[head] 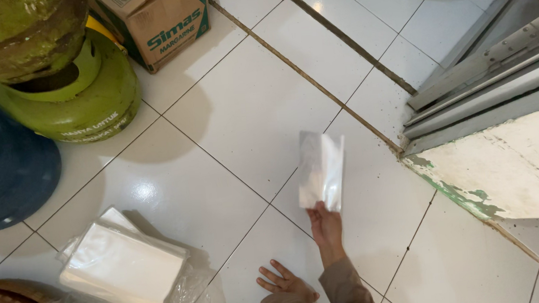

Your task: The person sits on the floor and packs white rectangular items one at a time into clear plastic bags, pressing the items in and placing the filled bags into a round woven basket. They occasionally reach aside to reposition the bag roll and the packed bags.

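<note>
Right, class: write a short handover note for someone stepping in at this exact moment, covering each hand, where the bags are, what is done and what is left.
Right hand: raised, pinching one clear plastic bag by its lower edge, bag hanging open above the white tiled floor.
Left hand: empty, fingers spread flat on the floor.
Stack of clear bags: in its loose wrapper on the floor, to the left of the hands.
Done: one bag is out of the stack and in hand.
Left: the rest of the stack is untouched; the held bag is empty.

One head-worn view; looks steeply down from standing height onto the white tiled floor (pixel 240 109); hands low in frame.
</note>
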A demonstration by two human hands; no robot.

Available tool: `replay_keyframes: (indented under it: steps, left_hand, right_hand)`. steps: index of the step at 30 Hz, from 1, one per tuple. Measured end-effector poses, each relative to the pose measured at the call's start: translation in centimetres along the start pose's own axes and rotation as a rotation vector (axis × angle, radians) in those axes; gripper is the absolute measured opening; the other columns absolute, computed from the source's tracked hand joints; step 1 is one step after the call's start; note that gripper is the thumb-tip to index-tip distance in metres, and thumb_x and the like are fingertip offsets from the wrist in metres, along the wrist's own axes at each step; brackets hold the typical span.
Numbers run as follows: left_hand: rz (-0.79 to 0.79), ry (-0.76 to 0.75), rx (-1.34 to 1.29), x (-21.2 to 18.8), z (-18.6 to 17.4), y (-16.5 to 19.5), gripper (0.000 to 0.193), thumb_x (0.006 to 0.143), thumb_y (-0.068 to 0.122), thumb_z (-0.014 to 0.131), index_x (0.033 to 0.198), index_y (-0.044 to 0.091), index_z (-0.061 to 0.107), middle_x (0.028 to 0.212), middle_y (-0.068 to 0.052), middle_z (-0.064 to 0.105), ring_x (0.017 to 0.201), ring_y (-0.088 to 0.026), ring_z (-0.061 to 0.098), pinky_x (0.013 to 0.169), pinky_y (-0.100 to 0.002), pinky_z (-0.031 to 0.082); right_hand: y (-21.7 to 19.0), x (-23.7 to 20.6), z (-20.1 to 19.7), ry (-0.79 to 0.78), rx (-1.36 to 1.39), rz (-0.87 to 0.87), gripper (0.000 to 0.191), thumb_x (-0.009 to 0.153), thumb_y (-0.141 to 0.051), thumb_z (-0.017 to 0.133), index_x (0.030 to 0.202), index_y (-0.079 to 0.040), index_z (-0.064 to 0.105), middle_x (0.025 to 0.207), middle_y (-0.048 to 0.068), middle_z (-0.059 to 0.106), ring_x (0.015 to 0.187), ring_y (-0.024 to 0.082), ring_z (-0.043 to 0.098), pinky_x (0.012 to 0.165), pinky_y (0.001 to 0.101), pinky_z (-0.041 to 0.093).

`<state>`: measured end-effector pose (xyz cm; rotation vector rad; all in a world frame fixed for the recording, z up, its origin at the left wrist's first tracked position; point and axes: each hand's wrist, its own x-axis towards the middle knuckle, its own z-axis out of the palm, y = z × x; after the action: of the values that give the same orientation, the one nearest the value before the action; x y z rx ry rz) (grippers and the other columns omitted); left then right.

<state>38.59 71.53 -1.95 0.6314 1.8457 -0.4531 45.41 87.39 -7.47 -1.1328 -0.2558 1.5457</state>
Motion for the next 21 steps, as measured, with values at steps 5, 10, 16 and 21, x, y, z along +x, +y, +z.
replay_keyframes:
  steps: [5,10,16,21]
  left_hand:
    - [-0.107,-0.117,0.308,1.9,0.6,0.5,0.145,0.073,0.08,0.071,0.153,-0.001,-0.019,0.16,-0.04,-0.033,0.147,-0.059,-0.032,0.117,-0.073,-0.008]
    - [-0.003,-0.223,0.265,1.2,-1.0,0.0,0.151,0.08,0.078,0.071,0.155,0.0,-0.035,0.159,-0.041,-0.034,0.145,-0.063,-0.027,0.114,-0.076,-0.004]
    - [0.029,-0.244,0.276,-0.1,-3.6,0.0,0.15,0.081,0.077,0.069,0.153,-0.004,-0.035,0.158,-0.043,-0.031,0.146,-0.063,-0.025,0.116,-0.073,-0.003]
    - [0.094,-0.234,0.251,-0.6,-2.7,-0.4,0.15,0.083,0.077,0.068,0.151,-0.007,-0.035,0.157,-0.046,-0.028,0.147,-0.063,-0.024,0.118,-0.071,-0.003]
  right_hand:
    - [-20.2,12.5,20.0,-0.367,0.233,-0.422,0.041,0.104,-0.002,0.055,0.144,-0.003,0.051,0.119,0.012,0.064,0.091,0.018,0.061,0.075,0.0323,0.057]
    - [-42.9,17.3,36.4,-0.623,-0.002,-0.139,0.153,0.066,-0.074,0.08,0.15,-0.013,-0.032,0.161,0.043,-0.009,0.152,0.067,0.016,0.121,0.0788,0.035]
    - [-44.2,12.7,36.5,-0.635,-0.13,-0.257,0.15,0.081,-0.063,0.085,0.155,0.001,-0.029,0.163,0.042,-0.011,0.156,0.061,0.026,0.124,0.0708,0.041]
    - [-38.7,11.2,27.5,-0.57,-0.129,-0.337,0.123,0.089,-0.055,0.078,0.158,0.007,-0.003,0.159,0.035,0.013,0.144,0.047,0.052,0.117,0.0633,0.048]
